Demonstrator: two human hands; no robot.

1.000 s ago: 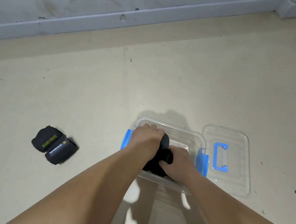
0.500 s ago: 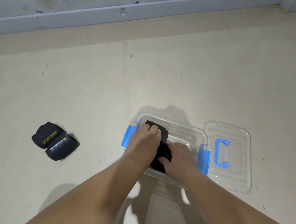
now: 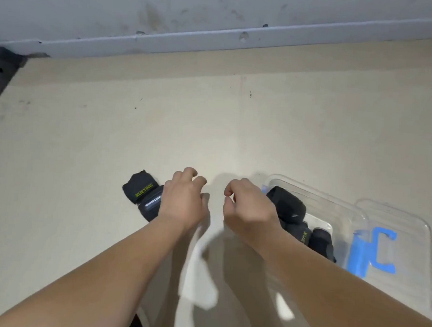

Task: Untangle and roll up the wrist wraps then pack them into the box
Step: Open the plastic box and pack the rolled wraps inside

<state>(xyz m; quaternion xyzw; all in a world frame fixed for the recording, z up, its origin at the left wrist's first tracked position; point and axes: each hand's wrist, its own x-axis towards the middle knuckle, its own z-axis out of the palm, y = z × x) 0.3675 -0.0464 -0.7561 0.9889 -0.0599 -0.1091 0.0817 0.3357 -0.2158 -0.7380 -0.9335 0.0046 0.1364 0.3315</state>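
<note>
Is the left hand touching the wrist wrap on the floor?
Cannot tell. In the head view the left hand overlaps the right end of the wrist wrap, hiding any contact or gap.

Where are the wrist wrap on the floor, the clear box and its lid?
wrist wrap on the floor [image 3: 143, 193]: head view, its yellow lettering.
clear box [image 3: 332, 209]: head view, its far wall.
lid [image 3: 405, 255]: head view, clear panel at its middle.
</note>
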